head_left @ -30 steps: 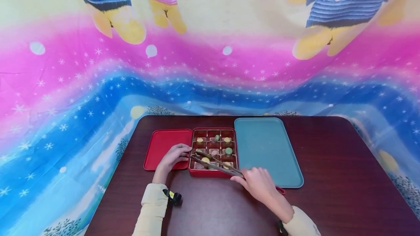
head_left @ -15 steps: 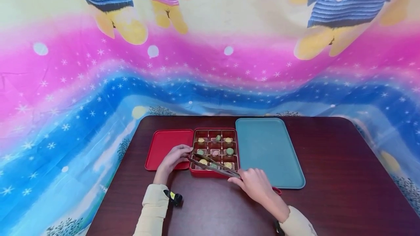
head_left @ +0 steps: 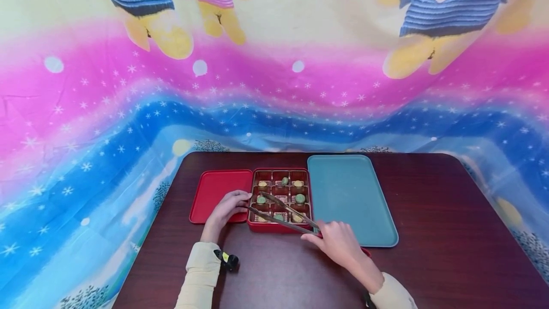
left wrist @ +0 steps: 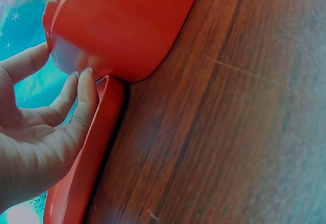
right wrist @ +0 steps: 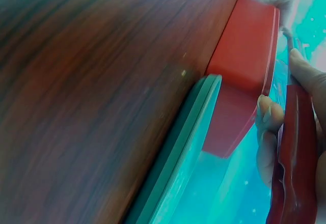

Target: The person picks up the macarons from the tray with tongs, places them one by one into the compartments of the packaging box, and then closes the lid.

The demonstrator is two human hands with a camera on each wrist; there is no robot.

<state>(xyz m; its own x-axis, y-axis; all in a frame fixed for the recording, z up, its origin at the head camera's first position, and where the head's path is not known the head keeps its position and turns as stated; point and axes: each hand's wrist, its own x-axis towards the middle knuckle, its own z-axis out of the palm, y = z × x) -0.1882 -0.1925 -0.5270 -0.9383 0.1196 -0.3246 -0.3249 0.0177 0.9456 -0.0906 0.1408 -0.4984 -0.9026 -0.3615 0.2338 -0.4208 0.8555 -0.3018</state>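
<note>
In the head view a red box (head_left: 269, 227) with a gold-brown divided insert holds small round macaron-like sweets, among them a green sweet (head_left: 299, 199) and a yellow sweet (head_left: 262, 217) in the front-left compartment. My right hand (head_left: 339, 242) grips metal tongs (head_left: 280, 223) by their red handle (right wrist: 298, 158). The tongs' arms are spread over the box's front-left part, with no sweet visibly pinched; the middle compartment is partly covered by them. My left hand (head_left: 226, 209) touches the box's left side, its fingertips (left wrist: 86, 74) against the wall and rim in the left wrist view.
Left of the box lies a flat red lid (head_left: 210, 190), partly under my left hand. A blue-green tray (head_left: 351, 194) adjoins the box on the right. All stand on a dark brown wooden table (head_left: 442, 232), backed by a printed cloth (head_left: 274, 85).
The tongs' arms have spread wider and the yellow sweet, earlier between them, now sits lower in the front-left compartment. My left hand stays at the box's side.
</note>
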